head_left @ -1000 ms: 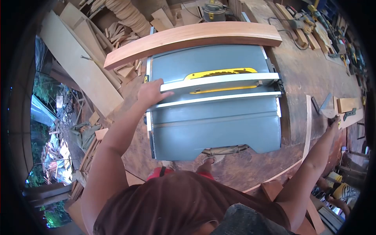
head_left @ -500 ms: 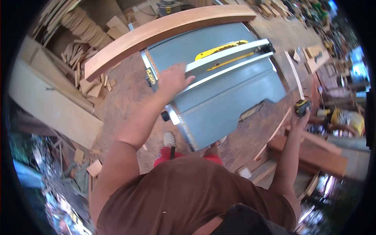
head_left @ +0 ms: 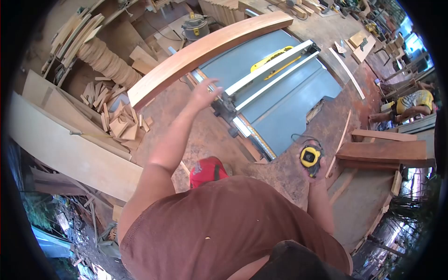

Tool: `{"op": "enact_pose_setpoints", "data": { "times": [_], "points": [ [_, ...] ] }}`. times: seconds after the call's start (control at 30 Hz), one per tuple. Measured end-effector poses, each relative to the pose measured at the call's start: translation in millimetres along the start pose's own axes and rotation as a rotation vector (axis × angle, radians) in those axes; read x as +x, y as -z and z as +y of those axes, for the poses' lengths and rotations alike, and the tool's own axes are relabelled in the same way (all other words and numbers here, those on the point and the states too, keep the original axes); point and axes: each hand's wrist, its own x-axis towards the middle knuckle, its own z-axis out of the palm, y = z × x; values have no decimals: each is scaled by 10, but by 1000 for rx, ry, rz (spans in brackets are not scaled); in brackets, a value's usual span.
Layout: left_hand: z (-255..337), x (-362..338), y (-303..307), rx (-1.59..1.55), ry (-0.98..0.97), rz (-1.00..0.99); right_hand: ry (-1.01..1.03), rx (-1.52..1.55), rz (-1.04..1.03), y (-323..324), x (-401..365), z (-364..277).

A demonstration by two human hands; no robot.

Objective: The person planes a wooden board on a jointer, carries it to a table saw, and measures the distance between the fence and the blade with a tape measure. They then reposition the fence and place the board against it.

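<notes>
My left hand point(head_left: 204, 95) is open, its fingers spread, just left of the near end of the rip fence point(head_left: 270, 67). It appears apart from the fence. The fence lies across the grey table saw top point(head_left: 284, 105), beside a yellow blade insert point(head_left: 274, 58). Along the far left side of the saw rests a thick, slightly curved wooden beam point(head_left: 210, 42). My right hand point(head_left: 315, 173) is closed around a yellow and black tape measure point(head_left: 310, 157), held low beyond the saw's near right corner. A dark strap loops above the tape measure.
Scrap wood point(head_left: 122, 122) is piled on the floor at left, near a large leaning board point(head_left: 74, 144). A shop vacuum point(head_left: 194, 27) stands behind. At right are a reddish plank point(head_left: 382, 151) and a crouching person in a yellow shirt point(head_left: 415, 103).
My left hand has come off the fence end, uncovering it. My right hand has drawn in toward my body with the tape measure. The view has shifted, and my body has turned.
</notes>
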Motion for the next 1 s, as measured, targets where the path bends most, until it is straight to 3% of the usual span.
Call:
{"op": "enact_pose_setpoints", "data": {
  "times": [0.07, 0.1, 0.13, 0.17, 0.23, 0.27, 0.33, 0.37, 0.4, 0.43, 0.53, 0.6, 0.67, 0.83, 1.0],
  "points": [
    [-424, 84, 532, 290, -160, 205, 35, -59, 39, -231, -4, 257],
    [-519, 172, 898, 234, -66, 183, 64, -126, 94, -318, 15, 383],
    [-736, 259, 1186, 312, -129, 323, 5, -118, 63, -390, 38, 489],
    [-792, 302, 1445, 390, 34, 377, 18, -129, 71, -422, 45, 625],
    [-1305, 664, 2021, 553, 204, 127, 17, -80, 131, -440, 66, 992],
    [-1671, 880, 2222, 496, 331, -74, 40, -59, 137, -491, 110, 1190],
    [-1857, 1167, 2389, 511, 453, -592, 112, -68, 209, -733, 268, 1645],
    [-1903, 1102, 2427, 458, 258, -603, 145, -78, 254, -872, 399, 1852],
    [-2610, 1287, 2321, 186, 422, -748, 155, 21, 207, -1041, 569, 2087],
    [-2773, 1282, 2304, -68, 693, -885, 185, 24, 235, -1203, 696, 2315],
    [-2567, 923, 2277, -539, 1030, -839, 109, 110, 149, -1480, 1096, 2858],
    [-2545, 798, 2214, -583, 863, -847, 133, 89, 160, -1584, 1305, 3158],
    [-2427, 586, 2081, -654, 749, -981, 131, 64, 157, -1734, 1435, 3431],
    [-2051, -263, 1553, -865, 634, -1028, 201, 31, 232, -1953, 1486, 4068],
    [-1887, -1100, 1204, -964, 658, -1115, 330, 24, 432, -2096, 847, 4787]
  ]
}}
